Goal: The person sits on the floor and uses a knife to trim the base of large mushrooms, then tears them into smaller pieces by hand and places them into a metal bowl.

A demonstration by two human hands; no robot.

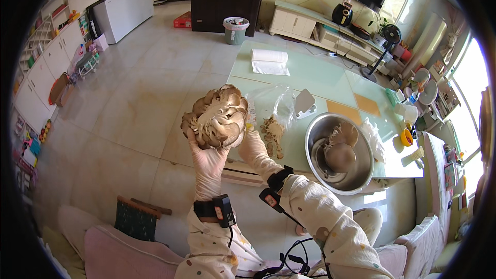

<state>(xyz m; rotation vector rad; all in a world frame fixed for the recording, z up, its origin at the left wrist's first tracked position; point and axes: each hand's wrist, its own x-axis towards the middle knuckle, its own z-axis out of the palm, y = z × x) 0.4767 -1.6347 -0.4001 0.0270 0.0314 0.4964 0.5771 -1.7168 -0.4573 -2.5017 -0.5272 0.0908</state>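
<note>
A large cluster of oyster mushrooms [221, 118] rests in my left hand [207, 155], its pale cut base and gills facing up. Beside its right edge is my right hand [252, 147], with the fingers mostly hidden behind the caps. A small yellow thing [249, 126] shows at those fingers; whether they grip it is hidden. Mushroom trimmings [274, 130] lie on the glass-topped table [310, 68] to the right of that hand. Farther right, a stainless steel bowl [310, 155] contains several loose mushroom pieces [341, 149].
Behind the trimmings are a clear plastic bag [285, 102] and a grey-white flat piece [305, 102]. A paper towel roll [270, 55] lies at the far end. White crumpled plastic [372, 139] borders the bowl. A yellow cup [406, 138] stands farther right.
</note>
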